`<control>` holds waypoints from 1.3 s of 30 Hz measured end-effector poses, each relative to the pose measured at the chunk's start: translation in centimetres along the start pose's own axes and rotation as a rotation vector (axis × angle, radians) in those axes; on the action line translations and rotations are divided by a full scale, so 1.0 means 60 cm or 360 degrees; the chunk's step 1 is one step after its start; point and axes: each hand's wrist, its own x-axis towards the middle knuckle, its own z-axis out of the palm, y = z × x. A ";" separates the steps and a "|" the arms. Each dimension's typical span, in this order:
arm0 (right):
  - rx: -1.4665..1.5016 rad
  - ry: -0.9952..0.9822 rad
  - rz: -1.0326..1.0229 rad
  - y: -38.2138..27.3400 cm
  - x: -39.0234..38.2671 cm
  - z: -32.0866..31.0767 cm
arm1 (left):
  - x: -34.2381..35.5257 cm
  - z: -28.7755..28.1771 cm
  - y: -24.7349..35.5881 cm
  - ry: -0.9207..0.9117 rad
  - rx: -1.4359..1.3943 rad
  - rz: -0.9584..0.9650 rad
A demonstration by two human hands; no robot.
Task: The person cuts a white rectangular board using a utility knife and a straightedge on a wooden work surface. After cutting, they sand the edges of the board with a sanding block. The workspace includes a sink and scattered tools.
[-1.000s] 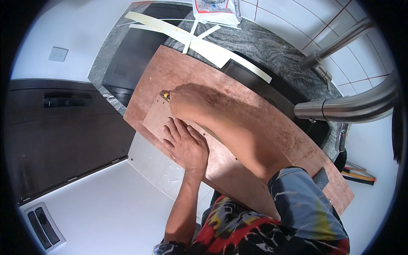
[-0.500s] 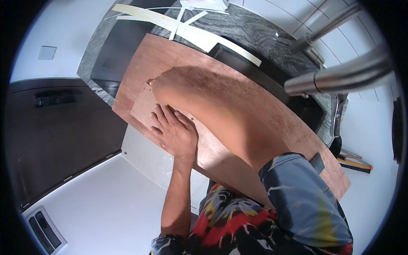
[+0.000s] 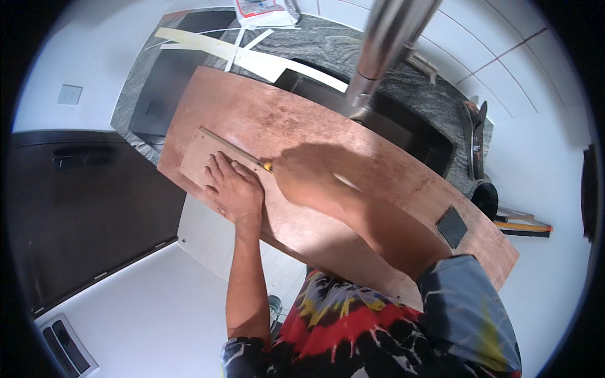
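Note:
A broad reddish plywood board [image 3: 391, 164] lies across the counter. On it is a lighter, thinner wooden piece [image 3: 195, 162] with a narrow raised edge [image 3: 224, 143] along its upper side. My left hand [image 3: 234, 188] presses flat on this piece, fingers spread. My right hand [image 3: 296, 176] is closed round a small yellow tool [image 3: 268, 166], apparently a cutter, at the right end of that edge; its tip is too small to make out. A dark square pad [image 3: 452, 227] rests near the board's right end.
Behind the board are a dark sink [image 3: 428, 148], a steel faucet [image 3: 372, 57], a dark hob [image 3: 161, 94], pale strips [image 3: 189, 39] and a white bag [image 3: 265, 9] on grey stone [image 3: 315, 44]. Tools [image 3: 523, 228] stand at right, a dark cabinet door [image 3: 82, 214] at left.
My right hand and the yellow tool have moved rightward and toward me along the piece's edge, uncovering its upper left part. My left hand stays spread on the piece. The view has shifted.

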 end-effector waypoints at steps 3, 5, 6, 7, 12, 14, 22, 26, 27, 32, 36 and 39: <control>0.0087 -0.0182 0.0124 0.029 -0.109 -0.017 | -0.005 0.009 -0.009 0.0029 0.0015 0.0028; -0.0009 -0.0127 0.0160 0.040 -0.139 -0.007 | -0.008 0.010 0.001 0.0021 0.0024 0.0024; -0.0063 -0.0077 0.0170 0.044 -0.146 -0.006 | -0.007 0.008 0.006 0.0023 0.0022 0.0021; -0.0092 -0.0057 0.0118 0.051 -0.146 -0.003 | -0.005 0.007 0.008 0.0024 0.0028 0.0026; -0.0217 -0.0272 0.0085 0.039 -0.147 -0.053 | -0.012 0.008 -0.030 0.0190 -0.0227 0.0173; -0.0162 0.0008 0.0010 0.063 -0.153 -0.034 | -0.055 -0.030 0.018 0.0095 -0.0141 0.0145; -0.0167 -0.0173 0.0112 0.064 -0.150 -0.052 | -0.314 -0.039 0.109 -0.0208 -0.0177 0.0160; 0.0245 0.0044 0.0228 0.081 -0.148 -0.060 | -0.337 -0.071 0.154 -0.0406 -0.0239 -0.0118; 0.0199 0.0007 0.0212 0.086 -0.146 -0.053 | -0.338 -0.073 0.169 -0.0433 -0.0248 -0.0169; -0.0070 0.0029 -0.0096 0.080 -0.118 -0.019 | -0.361 -0.067 0.190 -0.0295 -0.0005 -0.0084; 0.0011 -0.0010 -0.0125 0.077 -0.096 -0.010 | -0.363 -0.058 0.188 -0.0222 0.0007 -0.0031; 0.0033 -0.0052 -0.0150 0.073 -0.092 -0.006 | -0.368 -0.055 0.185 -0.0218 -0.0013 -0.0049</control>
